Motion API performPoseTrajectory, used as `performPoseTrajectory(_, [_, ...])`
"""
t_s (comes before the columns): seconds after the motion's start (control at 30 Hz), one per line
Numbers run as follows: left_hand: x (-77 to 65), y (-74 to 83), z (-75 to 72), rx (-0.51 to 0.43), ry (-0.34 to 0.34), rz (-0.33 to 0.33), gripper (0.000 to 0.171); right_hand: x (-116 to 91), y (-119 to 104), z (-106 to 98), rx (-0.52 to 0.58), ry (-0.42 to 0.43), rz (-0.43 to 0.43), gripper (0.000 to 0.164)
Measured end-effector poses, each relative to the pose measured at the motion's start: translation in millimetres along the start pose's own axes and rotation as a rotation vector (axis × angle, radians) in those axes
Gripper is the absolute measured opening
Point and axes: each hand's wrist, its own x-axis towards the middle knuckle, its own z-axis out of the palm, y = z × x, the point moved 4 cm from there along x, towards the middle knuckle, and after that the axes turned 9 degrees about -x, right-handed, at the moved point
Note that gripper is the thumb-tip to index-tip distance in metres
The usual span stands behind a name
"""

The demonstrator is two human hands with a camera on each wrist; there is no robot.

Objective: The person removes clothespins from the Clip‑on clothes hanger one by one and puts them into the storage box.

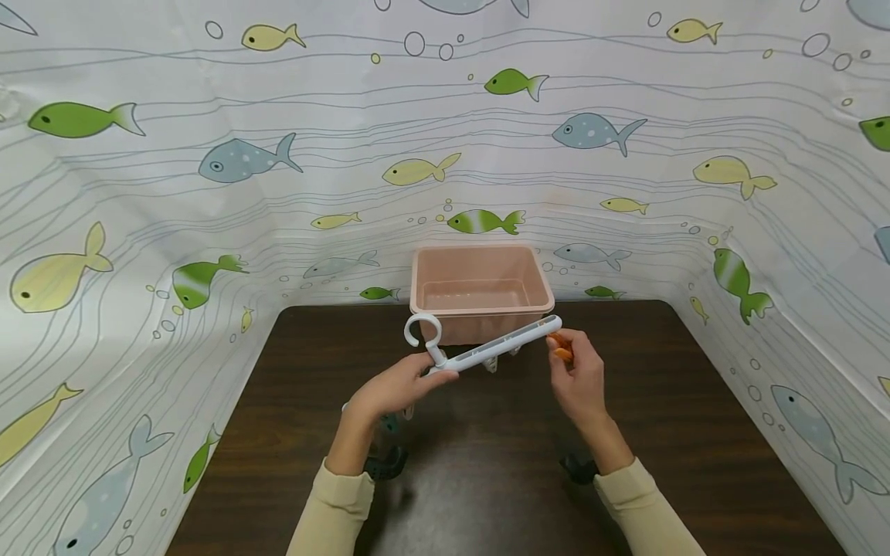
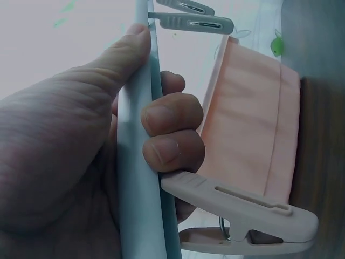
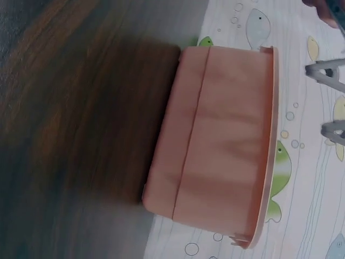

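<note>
My left hand (image 1: 392,386) grips a white clip hanger (image 1: 504,341) by its bar near the round hook (image 1: 422,330). In the left wrist view, thumb and fingers wrap the bar. A pale clothespin (image 2: 242,216) hangs below those fingers, and a grey clothespin (image 2: 197,23) sits further along. At the bar's raised right end, my right hand (image 1: 580,378) pinches an orange clothespin (image 1: 562,354); whether it is fastened to the bar I cannot tell. The right wrist view does not show the right hand's fingers.
Behind the hanger, a pink plastic basin (image 1: 452,330) stands at the back of the dark wooden table (image 1: 473,479). A white sheet printed with fish (image 1: 348,100) surrounds the table at the back and sides.
</note>
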Motion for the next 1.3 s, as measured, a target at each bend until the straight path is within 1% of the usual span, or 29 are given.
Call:
performPoseTrajectory(0.1, [-1.2,2.6,0.4,-0.013,-0.006,0.007,0.031,2,-2,2,-0.074,0.058,-0.071,0.026])
performPoseTrajectory(0.23, [-2.6,1.9,0.7,-0.025,-0.007,0.003,0.032,4,-4,5,-0.163,0.093,-0.127,0.022])
performPoseTrajectory(0.3, [-2.9,0.1,0.2,-0.025,-0.003,-0.006,0.033,5,-4,7,-0.175,0.081,-0.121,0.022])
performPoseTrajectory(0.33, [-2.8,-0.8,-0.3,-0.024,0.002,-0.007,0.033,4,-4,8,-0.166,0.065,-0.1,0.022])
performPoseTrajectory(0.4, [-2.8,-2.3,-1.2,-0.02,0.012,-0.011,0.034,4,-2,10,-0.101,0.007,-0.036,0.019])
performPoseTrajectory(0.53, [-1.8,-3.0,-1.4,-0.026,0.01,-0.006,0.034,4,6,9,0.132,-0.132,0.172,0.008])
performPoseTrajectory(0.6, [-1.7,-1.8,-0.2,-0.032,-0.004,-0.001,0.035,6,7,7,0.285,-0.185,0.253,0.009])
performPoseTrajectory(0.63, [-1.7,-0.9,0.4,-0.034,-0.012,0.0,0.034,8,7,6,0.355,-0.202,0.273,0.012])
performPoseTrajectory(0.7, [-2.4,2.0,0.8,-0.038,-0.023,0.002,0.034,12,5,4,0.507,-0.234,0.283,0.018])
performPoseTrajectory(0.73, [-2.4,3.1,1.0,-0.038,-0.026,0.002,0.034,15,3,3,0.6,-0.25,0.281,0.021])
performPoseTrajectory(0.8, [-2.3,5.7,1.8,-0.033,-0.042,0.008,0.033,19,-1,2,0.774,-0.274,0.256,0.029])
performPoseTrajectory(0.87, [-2.1,8.3,3.1,-0.028,-0.064,0.016,0.032,23,-5,1,0.926,-0.296,0.221,0.035])
performPoseTrajectory(0.93, [-1.8,9.1,4.7,-0.02,-0.085,0.024,0.031,27,-9,0,1.048,-0.326,0.189,0.041])
performPoseTrajectory(0.97, [-2.1,9.3,5.3,-0.018,-0.093,0.027,0.03,28,-11,0,1.088,-0.347,0.178,0.043])
performPoseTrajectory(1.1, [-4.5,8.5,5.0,-0.019,-0.083,0.027,0.028,32,-16,0,1.235,-0.479,0.178,0.048])
performPoseTrajectory(1.17, [-5.2,9.4,4.7,-0.022,-0.075,0.039,0.026,33,-17,-1,1.331,-0.549,0.189,0.053])
performPoseTrajectory(1.23, [-4.8,10.1,4.6,-0.024,-0.07,0.061,0.026,32,-16,-1,1.471,-0.625,0.206,0.055])
performPoseTrajectory(1.3, [-4.5,11.2,4.1,-0.017,-0.065,0.078,0.025,30,-16,-1,1.637,-0.708,0.239,0.052])
